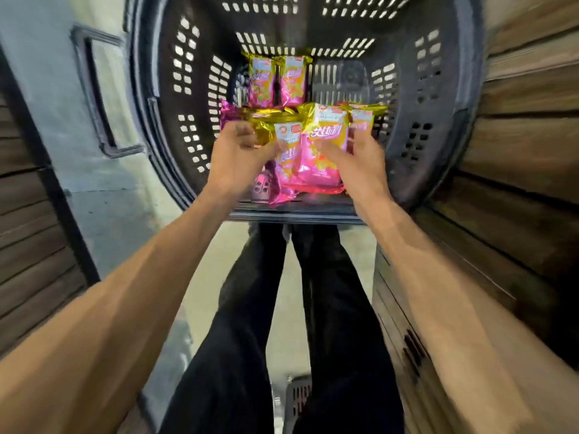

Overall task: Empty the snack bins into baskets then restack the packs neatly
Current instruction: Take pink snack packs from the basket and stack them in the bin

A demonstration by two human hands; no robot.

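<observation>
left hand [238, 158] and right hand [357, 161] hold snack packs [316, 158] between them.

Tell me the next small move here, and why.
Probably lay the bundle of packs, gripped between left hand and right hand, on the bare floor of the basket, right of the two packs lying side by side, extending that row.

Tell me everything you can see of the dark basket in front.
The basket is dark grey plastic, its walls pierced by rows of slots, open-topped, seen from above, ahead of the person's legs. Pink-and-gold snack packs lie on its bottom. The left hand and right hand reach inside, gripping the nearer packs.
</observation>
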